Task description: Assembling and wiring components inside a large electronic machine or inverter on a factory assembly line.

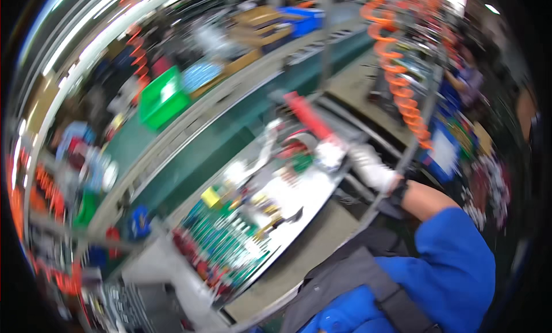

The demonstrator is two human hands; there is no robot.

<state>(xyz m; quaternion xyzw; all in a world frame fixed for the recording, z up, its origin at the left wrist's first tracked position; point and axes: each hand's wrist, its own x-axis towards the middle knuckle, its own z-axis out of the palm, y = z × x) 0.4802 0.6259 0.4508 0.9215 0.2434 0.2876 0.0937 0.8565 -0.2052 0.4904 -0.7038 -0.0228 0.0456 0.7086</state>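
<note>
My right hand (371, 167), in a white glove with a dark band at the wrist, reaches over the right end of a workbench. It is beside a long red object (310, 118) and a small whitish item (330, 155); motion blur hides its fingers and any hold. My left hand does not show. On the white bench top (307, 196) lie many slim tools with green parts (227, 235), several red-ended pieces (198, 255), a yellow block (211, 197), a dark curved piece (294, 216) and a green round item (301, 162).
A green conveyor belt (215, 151) runs along the bench's far side. Beyond it stand a green bin (164, 97), a blue bin (302, 21) and cardboard trays (259, 24). An orange coiled hose (397, 74) hangs at the right. Another person (468, 74) is at the far right.
</note>
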